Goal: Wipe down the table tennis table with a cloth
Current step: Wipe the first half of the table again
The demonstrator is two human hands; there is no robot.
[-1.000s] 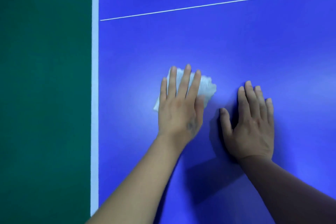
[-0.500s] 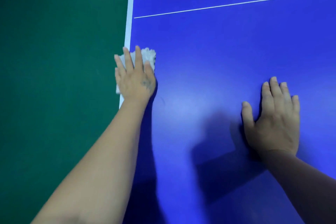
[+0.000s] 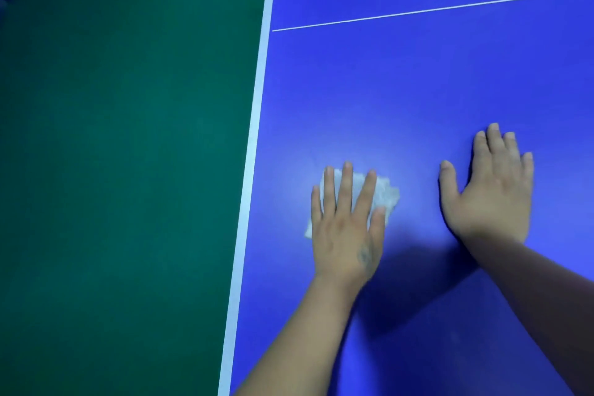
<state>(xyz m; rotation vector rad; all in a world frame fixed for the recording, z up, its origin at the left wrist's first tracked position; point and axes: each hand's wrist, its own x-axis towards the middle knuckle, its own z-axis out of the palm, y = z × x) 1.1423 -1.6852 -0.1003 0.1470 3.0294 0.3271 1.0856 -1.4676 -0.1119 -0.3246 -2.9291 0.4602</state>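
The cloth (image 3: pixel 384 194) is a small, white, crumpled piece with a ragged outline, lying flat on the blue table tennis table (image 3: pixel 401 90). It sits under the fingers of the left hand (image 3: pixel 345 228), with its bulk protruding past the fingertips and to the thumb side, and a small corner showing at the little-finger side near the palm. The left hand lies palm down with fingers straight and slightly spread, pressing the cloth against the surface rather than curling round it. The right hand (image 3: pixel 491 193) rests flat on the bare table, fingers straight and mostly together, thumb out, apart from the cloth and holding nothing. The cloth lies near the white edge line (image 3: pixel 254 151) but clear of it. A thin white centre line (image 3: pixel 430 11) crosses the table farther away. Beyond the edge is green floor (image 3: pixel 122 154).
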